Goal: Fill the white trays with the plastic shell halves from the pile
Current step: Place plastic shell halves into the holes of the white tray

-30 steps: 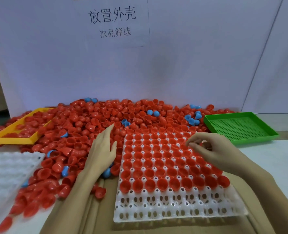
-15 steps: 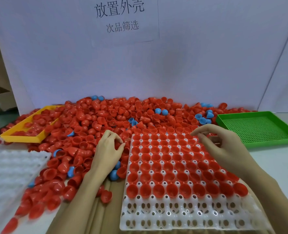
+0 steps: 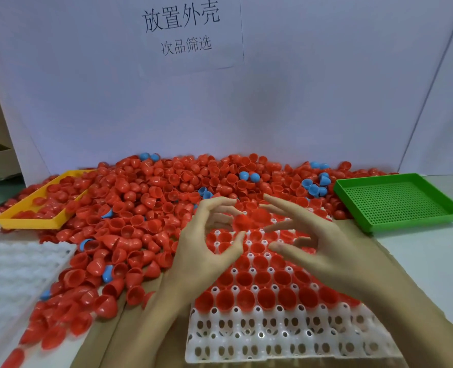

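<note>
Nearest, white cell tray sits flat on the desk over brown cardboard: front three rows of cells are bare, every row behind holds red shell halves, open side up. Both hands hover above the tray's middle and far rows. Left hand has fingers loosely curled, thumb apart from them; right hand has fingers spread and mostly straight. Blurred red shell half sits between the two hands' fingertips; can't tell whether either hand actually grips it or it's loose. Left of the tray, second white tray runs off the frame edge, cells without shells as far as visible. Pile of red shell halves starts just beside the left forearm and spreads back to the white backboard, touching the main tray's far edge, a few blue halves mixed in. Far left, yellow tray is partly buried by the pile. Far right, green perforated tray sits beside the pile, nothing in it. Paper sign with printed Chinese characters is stuck on the backboard.
</note>
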A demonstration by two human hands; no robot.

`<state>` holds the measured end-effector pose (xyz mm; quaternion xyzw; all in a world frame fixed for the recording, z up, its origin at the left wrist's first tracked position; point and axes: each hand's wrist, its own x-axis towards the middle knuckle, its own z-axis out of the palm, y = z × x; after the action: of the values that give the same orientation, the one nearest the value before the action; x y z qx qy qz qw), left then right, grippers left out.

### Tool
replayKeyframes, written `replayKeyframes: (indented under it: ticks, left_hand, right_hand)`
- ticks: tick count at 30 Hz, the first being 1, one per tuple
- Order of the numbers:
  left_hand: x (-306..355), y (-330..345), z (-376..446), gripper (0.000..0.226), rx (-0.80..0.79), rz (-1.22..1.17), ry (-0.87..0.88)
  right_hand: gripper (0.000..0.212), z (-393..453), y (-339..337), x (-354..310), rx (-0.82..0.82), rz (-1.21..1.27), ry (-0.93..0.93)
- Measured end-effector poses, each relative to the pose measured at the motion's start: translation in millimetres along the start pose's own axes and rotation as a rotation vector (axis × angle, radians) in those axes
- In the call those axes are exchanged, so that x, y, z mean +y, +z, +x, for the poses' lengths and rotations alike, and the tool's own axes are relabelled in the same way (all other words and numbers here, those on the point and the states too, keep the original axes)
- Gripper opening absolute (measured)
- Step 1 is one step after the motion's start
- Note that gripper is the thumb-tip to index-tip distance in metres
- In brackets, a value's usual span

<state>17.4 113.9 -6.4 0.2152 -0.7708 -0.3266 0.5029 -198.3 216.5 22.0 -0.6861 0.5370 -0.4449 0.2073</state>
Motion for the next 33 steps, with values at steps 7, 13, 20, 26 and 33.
replayKeyframes:
  ticks: [7, 13, 20, 26, 33]
  left_hand:
    - [9, 6, -3, 0.051, -0.056, 0.068, 0.056]
    - [12, 7, -4, 0.050, -0.033, -0.031, -0.022]
    - [15, 8, -3, 0.050, -0.001, -0.071, -0.029]
    - [10, 8, -2, 0.024, -0.123, -0.167, -0.207]
    - [8, 14, -4, 0.053, -0.238, -0.461, -0.424]
  right_hand:
    - [0.038, 0, 17, 7, 0.201, 0.032, -0.095]
    - [0.039, 1, 20, 12, 0.186, 0.033, -0.107]
    - [0.033, 0, 21, 14, 0.178, 0.032, -0.079]
    - [0.032, -1, 24, 9, 0.165, 0.144, -0.096]
    - [0.035, 0, 29, 5, 0.172, 0.039, -0.170]
